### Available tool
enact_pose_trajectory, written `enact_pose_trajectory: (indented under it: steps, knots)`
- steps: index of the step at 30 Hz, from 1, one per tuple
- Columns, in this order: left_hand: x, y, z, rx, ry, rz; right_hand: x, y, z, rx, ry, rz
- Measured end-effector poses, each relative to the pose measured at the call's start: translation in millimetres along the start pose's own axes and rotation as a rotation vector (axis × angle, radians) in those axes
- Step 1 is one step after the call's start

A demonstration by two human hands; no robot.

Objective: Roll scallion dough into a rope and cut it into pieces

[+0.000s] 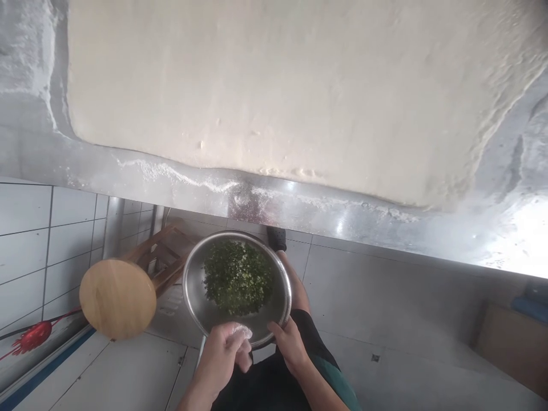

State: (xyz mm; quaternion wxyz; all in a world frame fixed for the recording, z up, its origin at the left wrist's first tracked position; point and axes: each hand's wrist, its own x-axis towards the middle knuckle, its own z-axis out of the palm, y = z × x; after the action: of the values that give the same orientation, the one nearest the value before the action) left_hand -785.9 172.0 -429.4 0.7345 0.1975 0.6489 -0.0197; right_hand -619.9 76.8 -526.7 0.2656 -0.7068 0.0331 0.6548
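Note:
A round steel bowl [194, 305] in front of my body holds a heap of chopped green herbs or scallions [237, 277]. My right hand [291, 345] is closed on its near right rim, thumb over the edge. My left hand [229, 348] is at the near left rim with its fingers curled. Between them sits something crumpled, whitish and translucent [243, 331], like thin plastic; its exact kind is unclear. Beyond the bowl, a wide flat sheet of pale dough [274, 91] covers much of the metal worktop [180, 191].
Loose flour [171, 174] streaks the worktop along the dough's near edge. To the left stands a wooden stool [117, 298], with a red object [34, 337] near the tiled wall [23, 257]. A cardboard box [511, 342] is at the right on the tiled floor [363, 291].

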Motion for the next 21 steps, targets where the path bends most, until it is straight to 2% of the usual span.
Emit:
enact_pose_trajectory:
  steps: [3,11,16,21]
  knots:
    - [0,-2,1,-0.076,-0.017,-0.032,-1,-2,0,0.003,0.002,-0.012]
    - [4,1,12,0.017,0.069,-0.059,-6,-9,0,0.022,-0.023,-0.024]
    - [3,8,18,-0.048,-0.025,0.016,-6,-10,-1,0.005,-0.019,-0.040]
    - [8,20,29,-0.148,-0.059,-0.048,-7,-12,-1,0.014,-0.036,-0.043]
